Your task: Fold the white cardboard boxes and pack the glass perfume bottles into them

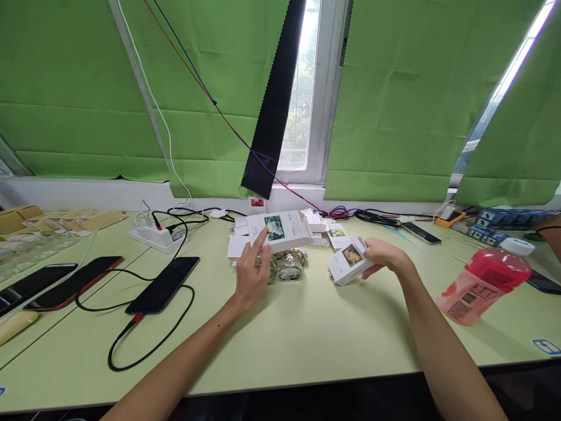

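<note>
My left hand (252,270) reaches over a cluster of small glass bottles (287,266) near the table's middle; its fingers touch a white box with a white flower picture (280,230) that stands behind them. Whether it grips a bottle I cannot tell. My right hand (383,256) holds a small white box with a yellow flower picture (348,263), tilted just above the table. Behind both lies a pile of flat and folded white boxes (326,229).
A black phone (164,285) on a looping cable, a white power strip (155,237) and two more phones (52,285) lie on the left. A red drink bottle (488,286) stands at the right, with another phone (421,233) and cables behind. The table's front edge (280,383) runs close to me.
</note>
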Demonstrator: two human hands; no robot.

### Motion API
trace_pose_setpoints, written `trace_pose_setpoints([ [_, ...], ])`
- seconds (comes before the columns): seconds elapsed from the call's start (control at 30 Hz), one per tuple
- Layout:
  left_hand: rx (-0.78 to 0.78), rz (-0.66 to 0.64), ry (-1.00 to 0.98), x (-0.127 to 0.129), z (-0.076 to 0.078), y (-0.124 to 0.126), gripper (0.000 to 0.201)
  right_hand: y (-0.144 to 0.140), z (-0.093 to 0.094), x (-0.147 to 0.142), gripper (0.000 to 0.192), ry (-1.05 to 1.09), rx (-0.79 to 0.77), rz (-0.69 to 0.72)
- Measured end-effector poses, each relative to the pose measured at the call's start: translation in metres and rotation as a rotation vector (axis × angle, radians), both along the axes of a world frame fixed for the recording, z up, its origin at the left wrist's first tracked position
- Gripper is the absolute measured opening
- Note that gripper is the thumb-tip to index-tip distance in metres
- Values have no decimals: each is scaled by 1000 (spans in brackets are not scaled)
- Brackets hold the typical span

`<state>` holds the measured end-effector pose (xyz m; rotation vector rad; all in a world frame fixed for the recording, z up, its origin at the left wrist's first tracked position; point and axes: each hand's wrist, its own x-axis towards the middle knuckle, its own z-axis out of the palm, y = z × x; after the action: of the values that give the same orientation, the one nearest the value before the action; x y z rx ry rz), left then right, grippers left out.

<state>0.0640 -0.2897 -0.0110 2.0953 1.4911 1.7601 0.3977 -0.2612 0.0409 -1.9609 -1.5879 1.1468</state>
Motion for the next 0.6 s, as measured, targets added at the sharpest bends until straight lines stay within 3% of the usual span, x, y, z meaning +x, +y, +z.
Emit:
trace_pose_setpoints([
  [0.13,23,4,-9,1,2,-1,46,2,-9,-17,31,143,-2,30],
  [0.37,38,6,-9,1,2,-1,46,16,-26,-32,13,-83,69,-54],
  [0.43,37,3,1,1,1,0,46,18,-25,-30,10,-173,151,-122],
  [0.6,70,-15,23,1,0,-1,44,17,-16,-28,25,-374,485,-284],
])
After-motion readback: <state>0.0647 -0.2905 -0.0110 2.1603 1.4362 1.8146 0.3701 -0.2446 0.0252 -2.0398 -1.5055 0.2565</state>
